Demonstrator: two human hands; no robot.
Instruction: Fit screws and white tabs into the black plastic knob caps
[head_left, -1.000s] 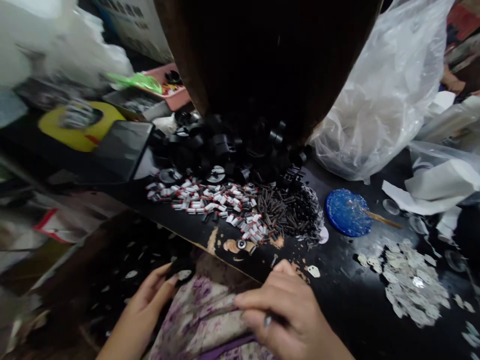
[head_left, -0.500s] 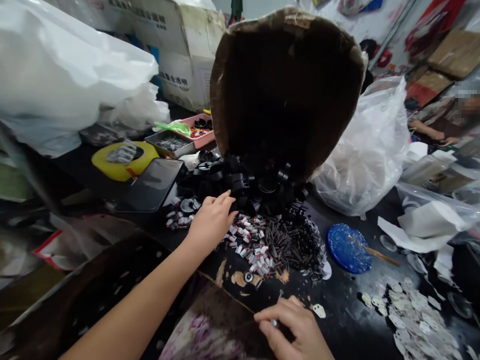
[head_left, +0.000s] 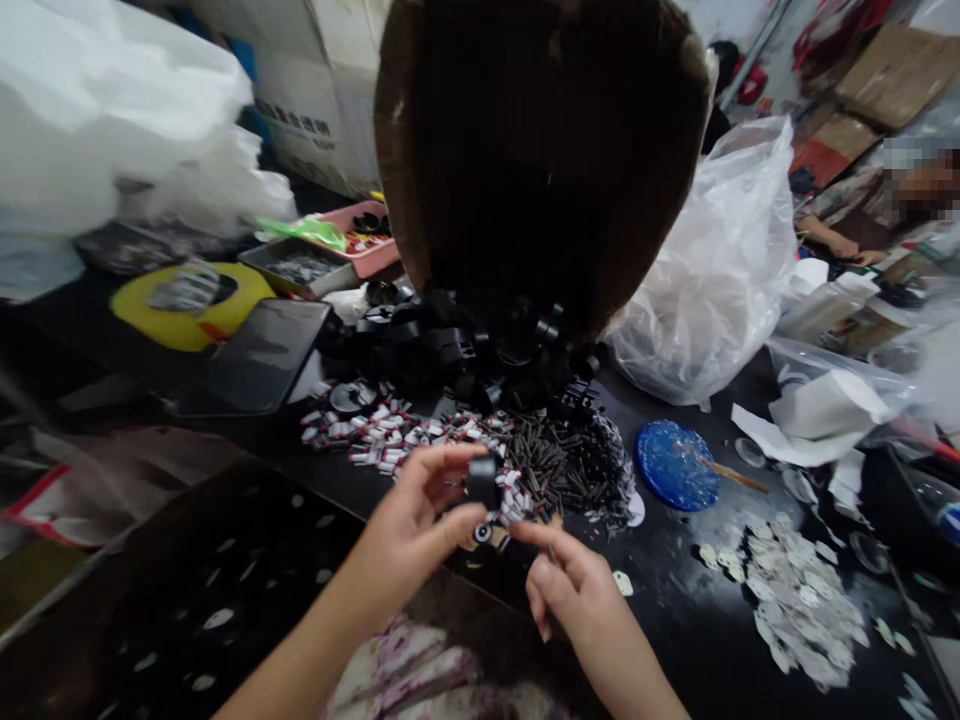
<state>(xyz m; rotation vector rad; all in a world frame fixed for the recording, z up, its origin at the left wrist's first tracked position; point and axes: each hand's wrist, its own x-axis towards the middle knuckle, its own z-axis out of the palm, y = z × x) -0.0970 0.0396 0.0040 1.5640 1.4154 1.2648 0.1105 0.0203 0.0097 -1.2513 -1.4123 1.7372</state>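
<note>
Between the thumb and fingers of the left hand (head_left: 424,515), a round black part (head_left: 483,482) is pinched, held above the near edge of the black table (head_left: 667,585). Just right of that grip, the right hand (head_left: 577,585) curls about a slim rod (head_left: 552,552), mostly hidden. Right behind the grip, and partly screened by it, spread white pieces with red ends (head_left: 390,435), with dark pins (head_left: 540,455) to their right. Farther beyond, black parts (head_left: 450,345) heap before a big brown container (head_left: 540,150), whose bulk blocks the view behind. Well right of the grip sit a blue disc (head_left: 667,465) with a wooden stick (head_left: 739,475) and, nearer, pale flat plates (head_left: 802,600). Far left, beyond the grip, a white box (head_left: 337,90) bears dark Chinese print, seemingly 复合透明, the rest blurred.
</note>
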